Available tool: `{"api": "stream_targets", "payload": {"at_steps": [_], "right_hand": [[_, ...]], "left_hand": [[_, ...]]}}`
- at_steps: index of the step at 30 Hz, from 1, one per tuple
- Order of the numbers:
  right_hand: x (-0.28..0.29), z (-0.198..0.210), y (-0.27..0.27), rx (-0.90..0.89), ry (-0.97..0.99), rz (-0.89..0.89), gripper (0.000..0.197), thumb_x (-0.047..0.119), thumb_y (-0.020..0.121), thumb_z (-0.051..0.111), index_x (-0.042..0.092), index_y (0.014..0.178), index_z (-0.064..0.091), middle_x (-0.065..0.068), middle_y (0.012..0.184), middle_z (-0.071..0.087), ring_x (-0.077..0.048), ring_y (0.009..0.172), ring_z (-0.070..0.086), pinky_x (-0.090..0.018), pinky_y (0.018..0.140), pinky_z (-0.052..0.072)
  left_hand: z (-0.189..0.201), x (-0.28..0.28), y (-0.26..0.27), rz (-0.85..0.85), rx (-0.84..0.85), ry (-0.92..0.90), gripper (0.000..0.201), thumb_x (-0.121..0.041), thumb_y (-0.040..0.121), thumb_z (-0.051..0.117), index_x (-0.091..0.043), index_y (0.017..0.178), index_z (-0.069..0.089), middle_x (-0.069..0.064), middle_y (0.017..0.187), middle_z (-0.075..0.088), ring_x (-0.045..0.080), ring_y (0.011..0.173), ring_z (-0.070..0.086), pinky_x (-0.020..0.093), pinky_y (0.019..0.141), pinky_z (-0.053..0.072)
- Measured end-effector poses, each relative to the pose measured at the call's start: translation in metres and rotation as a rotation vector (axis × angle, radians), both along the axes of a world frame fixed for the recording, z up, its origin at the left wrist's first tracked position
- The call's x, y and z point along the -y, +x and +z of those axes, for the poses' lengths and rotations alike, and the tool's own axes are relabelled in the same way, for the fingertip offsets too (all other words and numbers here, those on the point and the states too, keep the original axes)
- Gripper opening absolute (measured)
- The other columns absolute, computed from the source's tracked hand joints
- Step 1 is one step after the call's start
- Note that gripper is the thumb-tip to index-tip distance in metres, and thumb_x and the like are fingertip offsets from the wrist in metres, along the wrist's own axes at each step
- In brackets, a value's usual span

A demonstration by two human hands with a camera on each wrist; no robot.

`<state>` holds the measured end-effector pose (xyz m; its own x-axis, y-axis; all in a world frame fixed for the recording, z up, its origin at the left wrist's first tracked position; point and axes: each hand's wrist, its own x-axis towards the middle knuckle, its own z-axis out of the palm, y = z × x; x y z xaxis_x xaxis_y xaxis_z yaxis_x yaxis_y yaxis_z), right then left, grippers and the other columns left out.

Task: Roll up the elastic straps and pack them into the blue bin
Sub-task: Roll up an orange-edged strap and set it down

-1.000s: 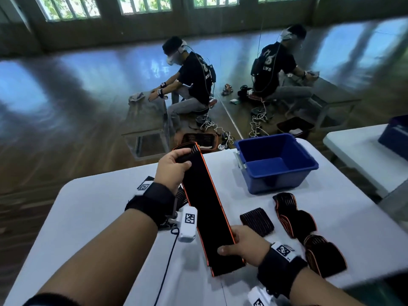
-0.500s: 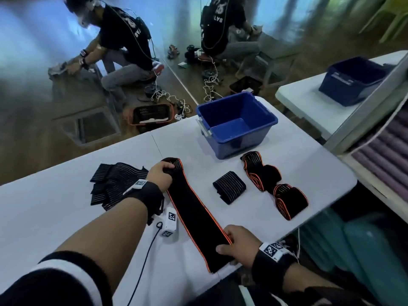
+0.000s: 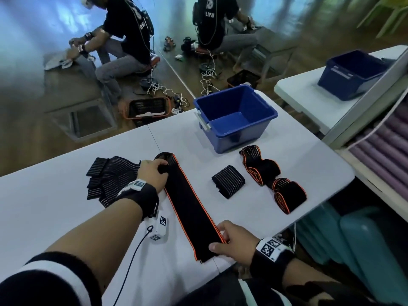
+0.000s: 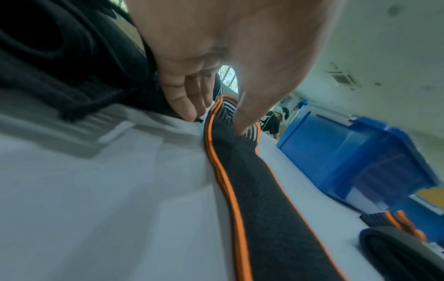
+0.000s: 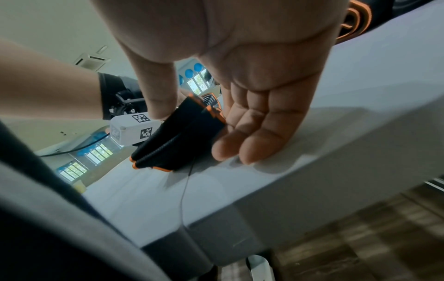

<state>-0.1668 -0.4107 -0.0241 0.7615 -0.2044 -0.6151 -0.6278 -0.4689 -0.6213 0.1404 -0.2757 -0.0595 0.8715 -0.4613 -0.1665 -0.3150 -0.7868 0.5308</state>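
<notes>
A long black strap with orange edges lies stretched flat on the white table. My left hand pinches its far end between thumb and fingers. My right hand holds the near end at the table's front edge, thumb on top and fingers at its side. The empty blue bin stands beyond the strap, to the right. A rolled striped strap and two rolled orange-edged straps lie in front of the bin.
A heap of unrolled striped black straps lies left of my left hand. A second white table with another blue bin stands at the right. Two people sit working on the floor beyond the table. The table's right edge is close to the rolled straps.
The strap, held raised a second ago, has come down flat onto the table. Both hands keep their ends. The head view has tipped down and to the right.
</notes>
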Motion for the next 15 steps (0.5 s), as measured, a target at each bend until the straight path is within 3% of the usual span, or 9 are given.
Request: {"api": "stream_targets", "payload": {"at_steps": [4,6,9,12,15], "right_hand": [[0.008,0.001,0.004,-0.014,-0.017,0.087,0.079,0.062,0.074,0.073,0.028,0.138,0.042,0.012,0.110,0.056,-0.005,0.099,0.058,-0.024,0.090,0.049],[0.012,0.000,0.005,-0.017,-0.036,0.134,0.086,0.060,0.069,0.078,0.030,0.140,0.039,0.012,0.111,0.054,-0.004,0.098,0.057,-0.023,0.090,0.049],[0.016,-0.003,0.008,0.005,-0.098,0.217,0.091,0.046,0.068,0.082,0.028,0.143,0.034,0.007,0.121,0.048,-0.008,0.106,0.056,-0.026,0.095,0.049],[0.018,-0.005,0.012,0.049,-0.116,0.277,0.090,0.031,0.071,0.083,0.027,0.145,0.031,0.001,0.135,0.041,-0.012,0.116,0.053,-0.026,0.098,0.049],[0.022,-0.007,0.016,0.111,-0.142,0.361,0.086,0.023,0.073,0.080,0.027,0.143,0.031,0.001,0.137,0.042,-0.005,0.104,0.050,-0.021,0.086,0.046]], "left_hand": [[0.023,-0.022,-0.039,0.000,0.103,-0.123,0.034,-0.017,0.084,0.068,-0.025,0.117,0.068,0.002,0.121,0.052,0.015,0.107,0.052,0.034,0.104,0.043],[0.029,-0.039,-0.077,-0.039,0.111,-0.145,0.029,-0.014,0.089,0.063,-0.024,0.115,0.068,0.000,0.117,0.055,0.016,0.103,0.056,0.032,0.096,0.046],[0.026,-0.066,-0.140,-0.185,-0.022,-0.112,0.037,-0.003,0.087,0.057,-0.026,0.115,0.066,-0.010,0.107,0.054,0.007,0.090,0.056,0.017,0.083,0.042],[0.017,-0.081,-0.186,-0.238,-0.136,-0.084,0.048,-0.001,0.076,0.053,-0.027,0.114,0.065,-0.014,0.107,0.055,0.006,0.096,0.056,0.020,0.088,0.045],[0.007,-0.087,-0.210,-0.175,-0.168,-0.071,0.050,-0.008,0.077,0.065,-0.028,0.122,0.062,-0.016,0.117,0.059,0.004,0.109,0.057,0.024,0.099,0.047]]}}
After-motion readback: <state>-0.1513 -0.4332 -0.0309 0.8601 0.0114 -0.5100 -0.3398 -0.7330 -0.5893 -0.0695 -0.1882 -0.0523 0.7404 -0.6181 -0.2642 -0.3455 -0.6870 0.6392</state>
